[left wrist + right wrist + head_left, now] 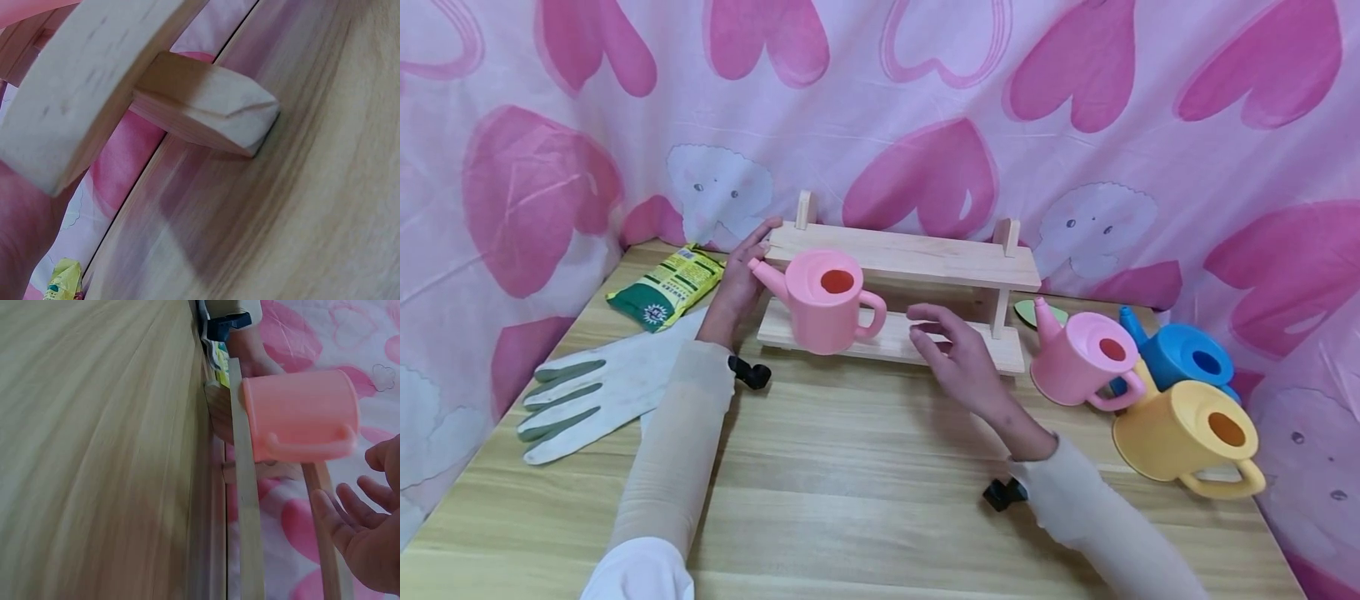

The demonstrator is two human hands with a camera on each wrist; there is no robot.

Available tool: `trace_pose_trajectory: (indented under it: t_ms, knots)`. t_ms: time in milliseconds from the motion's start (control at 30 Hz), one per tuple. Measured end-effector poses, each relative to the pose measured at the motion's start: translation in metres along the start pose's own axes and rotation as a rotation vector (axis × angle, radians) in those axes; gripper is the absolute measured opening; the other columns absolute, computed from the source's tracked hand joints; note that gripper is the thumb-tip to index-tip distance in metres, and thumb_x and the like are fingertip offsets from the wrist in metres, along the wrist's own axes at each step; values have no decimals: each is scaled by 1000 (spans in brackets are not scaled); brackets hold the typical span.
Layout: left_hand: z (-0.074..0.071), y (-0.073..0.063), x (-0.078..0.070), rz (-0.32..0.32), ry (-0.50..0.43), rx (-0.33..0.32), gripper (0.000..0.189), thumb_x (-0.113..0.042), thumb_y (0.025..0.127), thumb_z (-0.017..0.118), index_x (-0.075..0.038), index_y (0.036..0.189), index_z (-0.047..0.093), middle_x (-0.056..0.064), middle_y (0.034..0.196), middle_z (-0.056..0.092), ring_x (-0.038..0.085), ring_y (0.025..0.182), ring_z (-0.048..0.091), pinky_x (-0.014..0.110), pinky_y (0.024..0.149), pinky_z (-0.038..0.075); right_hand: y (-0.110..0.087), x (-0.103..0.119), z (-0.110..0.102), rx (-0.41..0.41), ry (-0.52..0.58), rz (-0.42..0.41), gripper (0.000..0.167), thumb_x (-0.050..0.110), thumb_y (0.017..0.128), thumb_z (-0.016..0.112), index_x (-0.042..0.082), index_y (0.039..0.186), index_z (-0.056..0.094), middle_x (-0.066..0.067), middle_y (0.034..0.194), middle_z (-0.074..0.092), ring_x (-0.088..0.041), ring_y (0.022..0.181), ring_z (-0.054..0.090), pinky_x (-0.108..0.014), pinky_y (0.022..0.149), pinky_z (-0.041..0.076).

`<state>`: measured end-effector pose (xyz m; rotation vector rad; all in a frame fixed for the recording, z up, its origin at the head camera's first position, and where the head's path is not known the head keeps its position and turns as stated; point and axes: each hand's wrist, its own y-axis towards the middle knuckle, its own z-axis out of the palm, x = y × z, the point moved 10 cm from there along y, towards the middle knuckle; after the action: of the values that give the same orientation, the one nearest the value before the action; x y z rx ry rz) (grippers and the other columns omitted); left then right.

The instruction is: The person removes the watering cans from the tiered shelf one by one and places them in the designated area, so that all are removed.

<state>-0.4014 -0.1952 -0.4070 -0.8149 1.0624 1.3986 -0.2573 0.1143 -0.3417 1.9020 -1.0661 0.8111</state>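
Observation:
A small two-tier wooden shelf (910, 252) stands at the back of the table. On the left part of its lower board sits a pink watering can (823, 312), upright, spout to the left and handle to the right. My left hand (741, 279) grips the shelf's left end, fingers at the upper board, thumb hidden; the board's end (69, 100) fills much of the left wrist view. My right hand (958, 358) hovers in front of the shelf's right half, fingers loosely bent and holding nothing, a short way from the can's handle (309, 449).
At the right stand another pink watering can (1086, 358), a blue one (1187, 354) and a yellow one (1183, 429), close together. A green leaf-shaped piece (1037, 314) lies behind them. On the left are white work gloves (617, 371) and a green-yellow packet (666, 287).

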Motion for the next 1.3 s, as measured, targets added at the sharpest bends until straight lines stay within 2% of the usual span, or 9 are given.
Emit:
trace_pose_trajectory:
  t_ms: [100,300,467,567,767,833,1000,1300]
  knots:
    - [1,0,0,-8,2,-3,46,-24,106,53,-22,152,54,0,162,38,23,146,37,35,115,38,11,1,11,-9,25,-16,35,16,104,64,4,137,60,-14,134,63,-24,120,62,-41,93,57]
    - [0,1,3,-14,1,-4,45,-25,106,54,-25,151,55,0,161,39,22,146,38,35,114,39,26,-2,27,11,61,28,39,22,105,62,8,141,58,-5,136,62,-18,122,60,-37,95,56]
    - [3,2,-1,45,-19,26,45,-20,107,50,-19,152,54,6,161,39,25,145,37,32,114,38,31,-5,37,46,64,61,37,26,106,60,14,141,59,2,133,63,-17,121,59,-40,95,55]
    - [4,3,-2,68,-36,36,44,-18,107,49,-18,151,55,10,160,39,26,145,38,32,113,39,33,-7,40,56,58,68,36,28,107,58,14,140,61,-1,129,65,-18,116,61,-42,92,55]
    - [4,2,-1,49,-40,28,44,-21,106,53,-21,150,56,7,161,39,25,146,37,31,114,39,34,-11,41,69,76,71,36,31,107,57,12,138,63,-8,123,68,-20,104,66,-43,87,57]
    - [3,1,-1,43,-44,25,45,-21,106,54,-21,151,56,7,161,39,25,146,37,32,114,39,34,-11,41,70,82,69,35,32,107,58,12,136,64,-6,119,69,-21,102,67,-43,86,58]
    - [3,1,-2,43,-29,23,45,-20,107,52,-19,151,54,7,161,40,27,145,39,32,112,41,36,-8,41,69,92,59,29,27,106,59,11,129,66,-6,104,70,-19,102,66,-41,86,58]
    - [3,1,-1,40,-21,25,45,-19,108,49,-19,153,53,8,162,38,26,146,37,31,114,39,35,-4,45,88,118,44,26,16,106,59,8,131,63,-12,109,67,-22,103,64,-34,86,59]
